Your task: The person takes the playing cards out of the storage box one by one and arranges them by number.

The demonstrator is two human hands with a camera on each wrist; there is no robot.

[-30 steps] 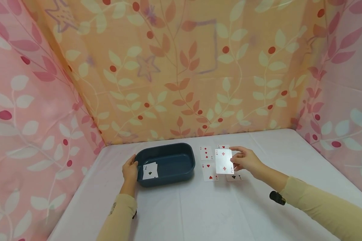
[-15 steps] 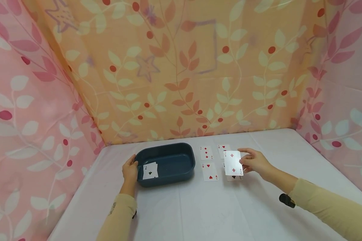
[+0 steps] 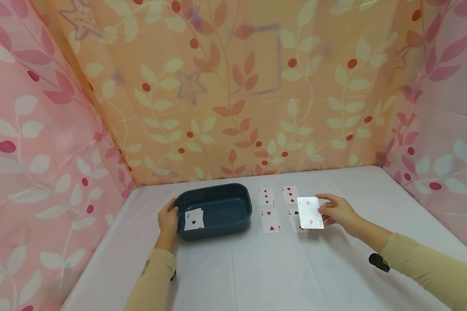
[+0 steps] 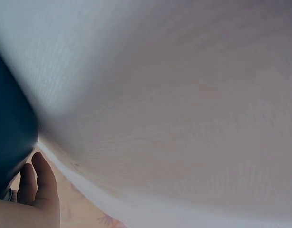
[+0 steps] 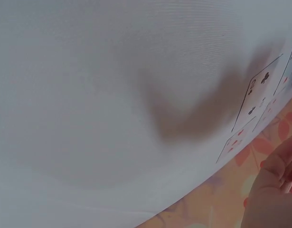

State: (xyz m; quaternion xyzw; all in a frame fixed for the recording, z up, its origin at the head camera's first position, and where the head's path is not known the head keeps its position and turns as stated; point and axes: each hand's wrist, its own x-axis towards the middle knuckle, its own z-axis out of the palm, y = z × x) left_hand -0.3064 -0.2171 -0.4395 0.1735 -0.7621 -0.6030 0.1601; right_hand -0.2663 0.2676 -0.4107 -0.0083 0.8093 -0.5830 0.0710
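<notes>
My right hand (image 3: 339,214) pinches a two of diamonds (image 3: 309,212) by its right edge, face up above the table. Under it, partly covered in the head view, lies a two of clubs (image 3: 293,219). Beside that are a two of hearts (image 3: 271,221), a three of diamonds (image 3: 266,197) and a three of hearts (image 3: 289,195). My left hand (image 3: 167,220) grips the left end of a dark blue tub (image 3: 222,230). Inside the tub, at its left, a clubs card (image 3: 194,219) lies over another card. The right wrist view shows my right hand (image 5: 274,183) but hides the held card.
A white cloth (image 3: 249,272) covers the table. Patterned orange fabric (image 3: 233,86) hangs behind it, with pink fabric at both sides. A shadow (image 5: 198,114) falls on the cloth near the cards in the right wrist view.
My right hand has carried the two of diamonds rightward and slightly nearer, uncovering the three of hearts and part of the two of clubs. The left hand and tub have stayed put.
</notes>
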